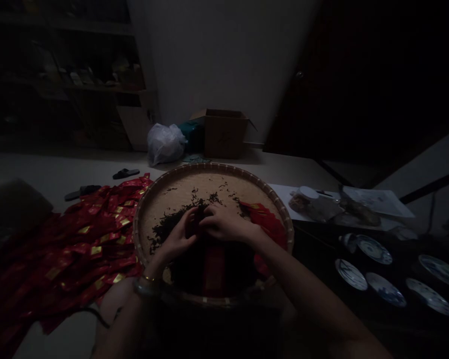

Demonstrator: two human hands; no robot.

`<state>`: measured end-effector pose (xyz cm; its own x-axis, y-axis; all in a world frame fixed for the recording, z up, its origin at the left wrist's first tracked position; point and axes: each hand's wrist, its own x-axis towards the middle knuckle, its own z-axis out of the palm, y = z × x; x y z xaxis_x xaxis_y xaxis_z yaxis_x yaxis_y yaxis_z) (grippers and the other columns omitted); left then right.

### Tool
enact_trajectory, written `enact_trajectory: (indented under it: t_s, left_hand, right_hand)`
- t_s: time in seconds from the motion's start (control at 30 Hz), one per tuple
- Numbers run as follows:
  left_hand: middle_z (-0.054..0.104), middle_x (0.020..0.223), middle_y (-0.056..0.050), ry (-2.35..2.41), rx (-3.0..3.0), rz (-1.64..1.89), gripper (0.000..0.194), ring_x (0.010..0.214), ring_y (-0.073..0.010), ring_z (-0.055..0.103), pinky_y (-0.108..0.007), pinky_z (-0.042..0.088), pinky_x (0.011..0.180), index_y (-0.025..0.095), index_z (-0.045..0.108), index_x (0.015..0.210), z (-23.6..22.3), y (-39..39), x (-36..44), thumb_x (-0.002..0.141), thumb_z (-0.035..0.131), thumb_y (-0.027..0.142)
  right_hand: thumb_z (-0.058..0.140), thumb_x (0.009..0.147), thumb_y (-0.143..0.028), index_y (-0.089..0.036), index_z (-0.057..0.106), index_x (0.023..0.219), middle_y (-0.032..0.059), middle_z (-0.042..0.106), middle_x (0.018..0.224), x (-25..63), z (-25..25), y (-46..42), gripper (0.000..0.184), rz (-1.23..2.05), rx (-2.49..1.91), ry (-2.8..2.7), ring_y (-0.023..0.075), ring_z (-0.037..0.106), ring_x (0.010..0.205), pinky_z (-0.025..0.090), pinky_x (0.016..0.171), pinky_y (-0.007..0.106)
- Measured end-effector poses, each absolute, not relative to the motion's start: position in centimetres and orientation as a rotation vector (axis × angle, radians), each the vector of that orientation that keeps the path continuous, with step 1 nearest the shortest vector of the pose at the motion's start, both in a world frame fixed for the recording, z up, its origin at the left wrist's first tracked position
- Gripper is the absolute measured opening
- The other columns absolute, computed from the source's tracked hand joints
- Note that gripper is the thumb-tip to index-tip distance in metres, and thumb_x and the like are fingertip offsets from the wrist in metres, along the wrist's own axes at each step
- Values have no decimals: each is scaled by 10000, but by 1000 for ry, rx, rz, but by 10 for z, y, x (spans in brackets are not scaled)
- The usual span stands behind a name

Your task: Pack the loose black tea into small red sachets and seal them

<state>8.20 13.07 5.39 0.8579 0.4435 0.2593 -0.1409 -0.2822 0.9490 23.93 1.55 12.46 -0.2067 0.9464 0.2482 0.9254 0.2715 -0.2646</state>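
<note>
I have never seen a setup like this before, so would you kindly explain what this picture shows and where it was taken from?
There is no machine here: a person is working with two bare hands. The single picture comes from a camera worn on that person's head, looking forward and down.

The left hand and the right hand are close together over a round woven bamboo tray. On it lie dark loose leaves, and flat red packets toward its right side. Whether the hands hold anything is too dim to make out.

On the floor to the left is a large heap of shiny red packets; to the right are several blue-and-white dishes.
</note>
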Motion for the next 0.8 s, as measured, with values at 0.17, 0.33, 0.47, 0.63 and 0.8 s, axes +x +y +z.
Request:
enact_trajectory:
  t_s: [0.17, 0.33, 0.47, 0.63, 0.8]
  left_hand:
    - [373, 1462, -120, 280, 1866, 623, 730, 1350, -257, 350, -421, 298, 1121, 202, 355, 1390, 52, 125, 78, 711, 621, 216]
    - [567, 1275, -106, 462, 1977, 816, 533, 1195, -240, 522, -428, 381, 1059, 177, 504, 1255, 50, 117, 86, 729, 582, 205]
    - [611, 1193, -94, 467, 1897, 812, 493, 1119, -215, 577, -384, 452, 986, 186, 492, 1235, 47, 118, 88, 743, 525, 183]
    - [591, 1212, -125, 476, 1951, 837, 604, 1106, -218, 584, -391, 450, 977, 170, 368, 1338, 44, 120, 87, 761, 541, 213]
    - [570, 1278, -110, 505, 1905, 813, 565, 1172, -231, 543, -403, 409, 1019, 187, 431, 1306, 45, 124, 89, 759, 560, 244]
  right_hand:
    - [571, 875, -264, -234, 706, 1015, 100, 521, 964, 227, 128, 25, 197, 30, -1961, -2149, 223, 473, 930, 417, 793, 334]
    - [574, 873, -234, -215, 722, 928, 123, 560, 1014, 225, 126, 27, 159, -246, -1922, -2145, 251, 448, 1002, 396, 857, 361]
    - [588, 873, -255, -229, 706, 975, 76, 642, 979, 232, 116, 28, 158, -184, -1773, -2211, 239, 464, 1068, 343, 936, 382]
    - [613, 847, -192, -209, 693, 1000, 76, 663, 984, 238, 108, 41, 173, 45, -1910, -2136, 216, 513, 1018, 347, 905, 367]
    - [595, 856, -181, -145, 716, 838, 78, 672, 871, 243, 120, 48, 128, 154, -1905, -2031, 187, 547, 874, 383, 830, 307]
